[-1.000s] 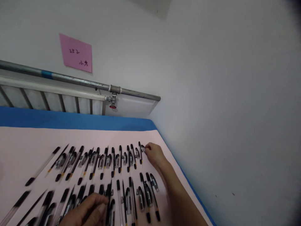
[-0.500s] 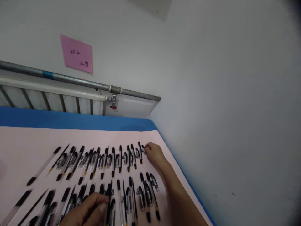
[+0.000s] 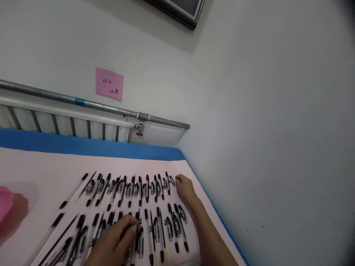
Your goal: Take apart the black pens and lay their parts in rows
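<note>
My left hand (image 3: pixel 118 240) is over the nearer row, thumb and forefinger closing at a black pen (image 3: pixel 137 216); its palm hides pens beneath. My right hand (image 3: pixel 185 187), fingers curled, rests at the right end of the farther row. A black pen cap (image 3: pixel 172 180) lies by its fingertips; whether it is gripped is hard to see. In both rows are clear pen barrels (image 3: pixel 74 190) with black ends, thin dark refills (image 3: pixel 162 225) and black caps with clips, such as the cap (image 3: pixel 182 214) at the nearer row's right end.
A pink cloth-like sheet (image 3: pixel 55 162) covers the table over a blue border (image 3: pixel 83 146). Behind it run a radiator (image 3: pixel 63 125) and a metal pipe (image 3: pixel 113 107). A plain wall (image 3: pixel 263 147) stands close on the right. A bright pink object (image 3: pixel 5 201) enters at the left edge.
The camera view has tilted up and turned left, bringing a picture frame and a pink object into sight. Both hands stay at about the same places along the rows.
</note>
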`<state>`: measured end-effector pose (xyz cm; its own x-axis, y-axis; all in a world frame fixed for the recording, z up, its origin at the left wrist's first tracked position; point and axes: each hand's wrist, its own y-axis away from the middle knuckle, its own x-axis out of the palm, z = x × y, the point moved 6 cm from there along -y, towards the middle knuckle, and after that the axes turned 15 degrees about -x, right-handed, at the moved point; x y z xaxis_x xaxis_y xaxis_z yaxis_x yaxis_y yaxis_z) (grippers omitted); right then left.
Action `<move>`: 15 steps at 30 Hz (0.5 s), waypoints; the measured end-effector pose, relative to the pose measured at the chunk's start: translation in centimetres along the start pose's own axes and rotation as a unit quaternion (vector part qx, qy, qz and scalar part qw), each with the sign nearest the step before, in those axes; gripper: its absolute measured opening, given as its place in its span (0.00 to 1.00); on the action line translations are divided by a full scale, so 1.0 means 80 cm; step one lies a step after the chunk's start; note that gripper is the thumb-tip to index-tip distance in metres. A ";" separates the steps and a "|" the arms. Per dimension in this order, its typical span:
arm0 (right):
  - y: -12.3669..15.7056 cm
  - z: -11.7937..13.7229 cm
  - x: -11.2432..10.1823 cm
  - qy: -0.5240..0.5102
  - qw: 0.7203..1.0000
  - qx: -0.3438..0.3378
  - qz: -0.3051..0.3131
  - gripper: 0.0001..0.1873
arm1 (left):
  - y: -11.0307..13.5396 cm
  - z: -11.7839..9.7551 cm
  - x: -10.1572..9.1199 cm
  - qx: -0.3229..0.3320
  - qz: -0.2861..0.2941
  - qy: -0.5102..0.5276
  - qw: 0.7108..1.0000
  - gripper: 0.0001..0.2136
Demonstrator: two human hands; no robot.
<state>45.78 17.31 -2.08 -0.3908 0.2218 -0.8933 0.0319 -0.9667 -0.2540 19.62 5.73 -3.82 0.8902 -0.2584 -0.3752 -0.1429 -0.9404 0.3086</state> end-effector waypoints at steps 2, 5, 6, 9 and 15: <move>0.010 0.010 -0.012 0.009 1.000 0.004 -0.015 0.15 | 0.000 -0.003 -0.005 0.018 -0.016 -0.008 1.000 0.13; 0.030 0.048 -0.029 -0.006 1.000 -0.024 -0.015 0.13 | 0.007 -0.015 -0.015 0.062 -0.071 -0.035 0.995 0.17; 0.038 0.068 -0.034 -0.021 0.999 -0.041 -0.010 0.12 | 0.012 -0.021 -0.018 0.080 -0.092 -0.048 0.991 0.20; 0.066 0.135 -0.052 -0.082 0.993 -0.080 -0.016 0.11 | 0.027 -0.038 -0.024 0.116 -0.116 -0.076 0.984 0.26; 0.107 0.202 -0.031 -0.200 0.976 -0.088 -0.011 0.16 | 0.031 -0.032 -0.095 0.091 -0.232 -0.139 0.959 0.12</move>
<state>32.11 6.43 3.95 -0.7200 0.1400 -0.6797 0.1629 -0.9180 -0.3617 13.58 5.90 2.01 0.7304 0.1715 -0.6611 0.1453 -0.9848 -0.0949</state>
